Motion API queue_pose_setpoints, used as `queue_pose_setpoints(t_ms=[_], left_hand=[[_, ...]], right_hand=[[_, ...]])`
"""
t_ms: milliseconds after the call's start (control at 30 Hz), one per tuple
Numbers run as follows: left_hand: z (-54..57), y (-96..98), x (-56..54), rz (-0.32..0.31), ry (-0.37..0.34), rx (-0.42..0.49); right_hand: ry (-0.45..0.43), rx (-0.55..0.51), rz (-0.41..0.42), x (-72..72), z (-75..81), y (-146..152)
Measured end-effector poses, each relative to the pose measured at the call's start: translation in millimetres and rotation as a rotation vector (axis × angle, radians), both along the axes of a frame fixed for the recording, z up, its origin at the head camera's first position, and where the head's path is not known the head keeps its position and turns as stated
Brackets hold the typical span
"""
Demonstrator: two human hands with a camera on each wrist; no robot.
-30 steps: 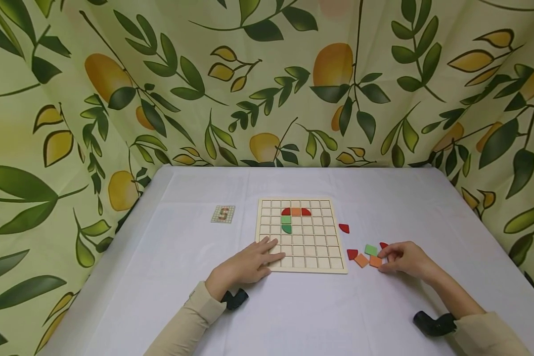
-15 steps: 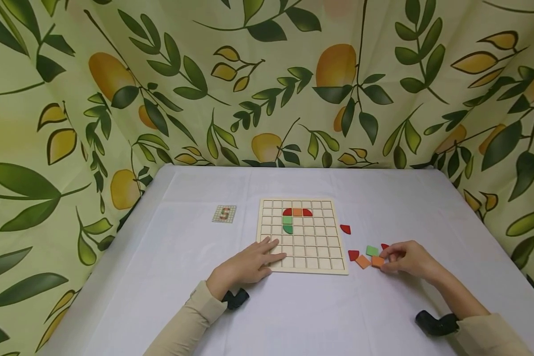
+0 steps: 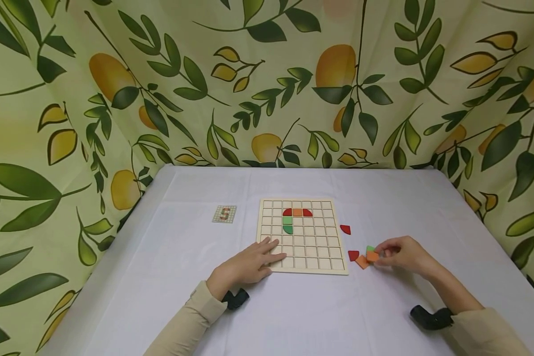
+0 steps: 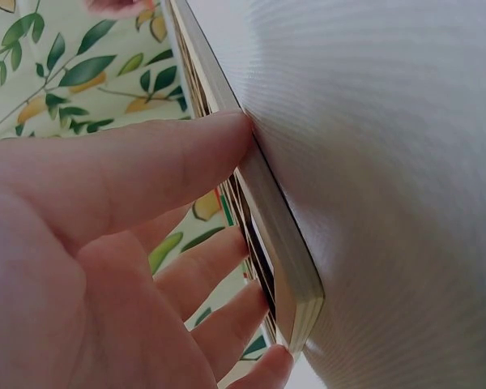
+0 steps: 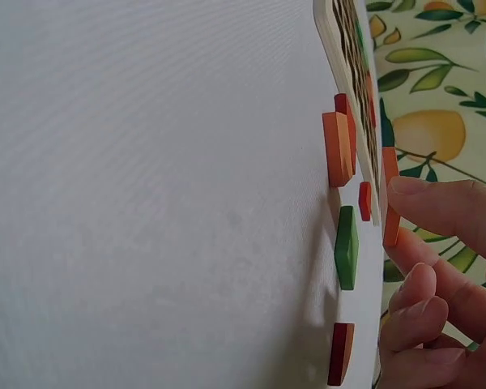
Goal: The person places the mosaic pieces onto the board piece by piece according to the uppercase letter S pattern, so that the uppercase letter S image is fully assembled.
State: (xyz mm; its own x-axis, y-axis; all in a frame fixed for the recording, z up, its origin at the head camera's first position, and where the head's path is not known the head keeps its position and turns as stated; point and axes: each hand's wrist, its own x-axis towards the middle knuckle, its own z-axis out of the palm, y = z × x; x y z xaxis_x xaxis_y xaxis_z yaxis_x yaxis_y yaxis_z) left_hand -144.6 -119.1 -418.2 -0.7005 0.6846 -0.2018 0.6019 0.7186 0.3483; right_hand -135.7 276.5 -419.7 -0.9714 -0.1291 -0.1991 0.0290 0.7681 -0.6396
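My right hand pinches an orange square tile between thumb and finger, lifted off the table in the right wrist view. Below it lie a green square tile, another orange square tile and a red quarter-round tile. The left hand rests with spread fingers on the near left corner of a wooden grid board; its thumb touches the board's edge in the left wrist view. Set in the board are two red quarter-round pieces, an orange square, a green square and a green quarter-round piece.
A small pattern card showing an S-like figure on a grid lies left of the board. One red quarter-round tile sits just off the board's right edge. Another red tile lies near the right hand. Leaf-patterned cloth hangs behind the white table.
The right hand has picked up the orange square tile and raised it slightly, up and left, so it now partly covers the green square. The left hand stays on the board.
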Motion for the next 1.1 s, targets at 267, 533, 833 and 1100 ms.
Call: queue_pose_setpoints(t_ms=[267, 533, 833, 1100], left_hand=[[-1.3, 0.6, -1.8, -0.009, 0.0, -0.011], [-3.2, -0.3, -1.8, -0.006, 0.005, -0.011], [-0.7, -0.5, -0.6, 0.0, 0.0, -0.011], [-3.3, -0.4, -1.8, 0.0, 0.002, -0.009]], right_hand=[[-0.004, -0.002, 0.007, -4.9, 1.5, -7.6], [0.002, -0.02, 0.028, -9.9, 4.2, -17.9], [0.011, -0.057, 0.061, -16.1, 5.9, -31.4], [-0.001, -0.095, 0.077, -21.8, 8.1, -44.3]])
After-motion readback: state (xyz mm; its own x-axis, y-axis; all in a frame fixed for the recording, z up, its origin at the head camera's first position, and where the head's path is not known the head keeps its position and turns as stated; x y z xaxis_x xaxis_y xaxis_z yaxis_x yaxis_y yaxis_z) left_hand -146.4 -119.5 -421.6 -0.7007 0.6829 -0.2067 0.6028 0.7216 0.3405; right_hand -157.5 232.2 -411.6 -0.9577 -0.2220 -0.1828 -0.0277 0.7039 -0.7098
